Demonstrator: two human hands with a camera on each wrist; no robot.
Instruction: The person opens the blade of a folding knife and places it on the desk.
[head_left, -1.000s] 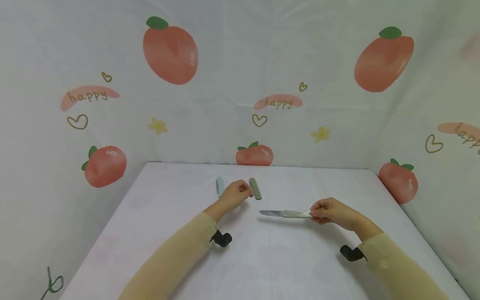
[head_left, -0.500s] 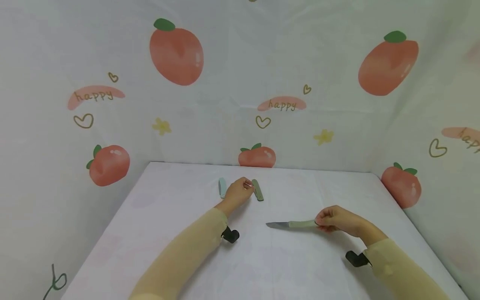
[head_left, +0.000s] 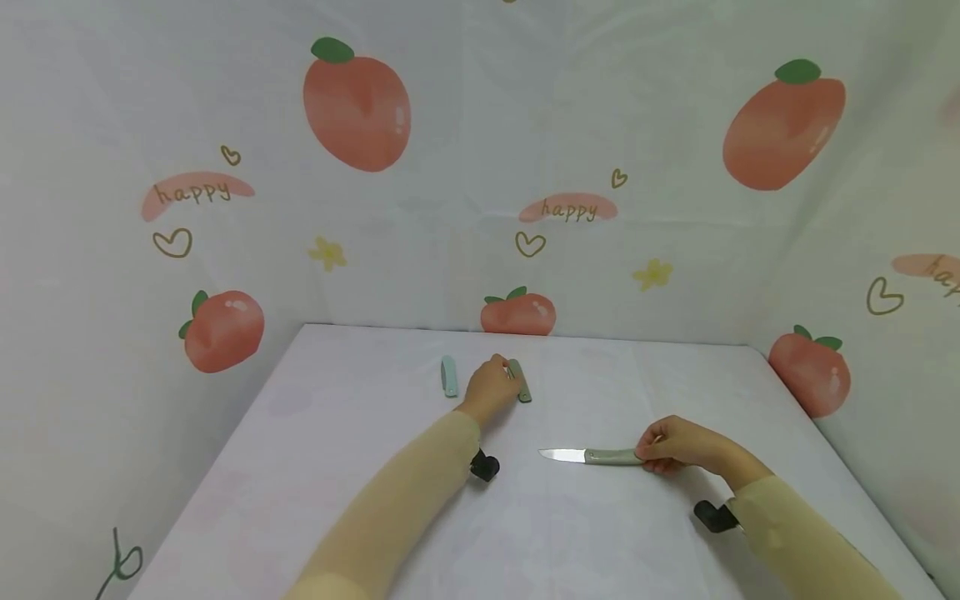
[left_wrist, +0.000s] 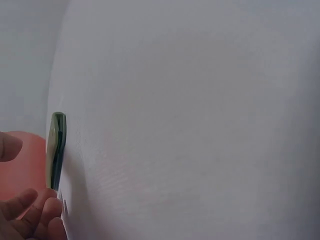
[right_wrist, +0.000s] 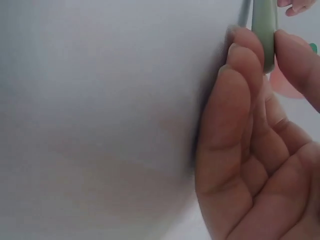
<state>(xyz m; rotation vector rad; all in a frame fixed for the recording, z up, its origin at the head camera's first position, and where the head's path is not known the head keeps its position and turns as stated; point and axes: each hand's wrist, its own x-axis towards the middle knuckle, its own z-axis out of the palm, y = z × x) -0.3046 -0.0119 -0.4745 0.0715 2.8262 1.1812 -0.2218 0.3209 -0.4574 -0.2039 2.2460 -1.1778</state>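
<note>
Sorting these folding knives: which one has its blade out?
The knife held at its handle end by the right hand; its steel blade points left. The light blue one and the green one lie folded.

The left hand (head_left: 491, 387) covers part of the green sheath (head_left: 521, 381). In the right wrist view, the knife (right_wrist: 263, 27) runs off the top edge.

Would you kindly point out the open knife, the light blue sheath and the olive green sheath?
Open knife (head_left: 600, 456): head view, handle near the blade.
Light blue sheath (head_left: 448, 376): head view, middle.
Olive green sheath (head_left: 522, 387): head view, lower half.
</note>
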